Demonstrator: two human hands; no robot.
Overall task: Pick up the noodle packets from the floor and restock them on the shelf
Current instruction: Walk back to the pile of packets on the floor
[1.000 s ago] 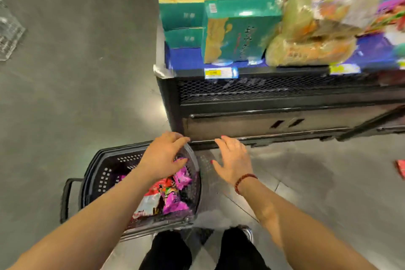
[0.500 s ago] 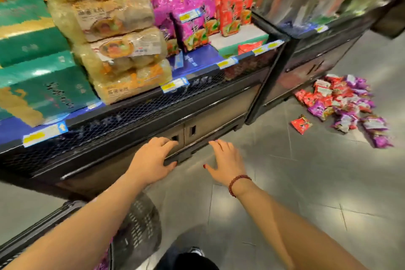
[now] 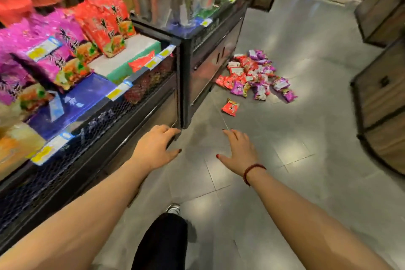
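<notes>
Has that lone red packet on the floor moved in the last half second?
No. The lone red packet still lies just this side of the pile; only the camera swung.

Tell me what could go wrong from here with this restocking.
1. The lone red packet lies apart from the pile, on the path ahead; a foot may crush it.
2. The pile mixes red and purple packets, while the shelf keeps the colours in separate groups; misplacing is likely.
3. Both the left hand and right hand are empty; a big armful may spill.
</notes>
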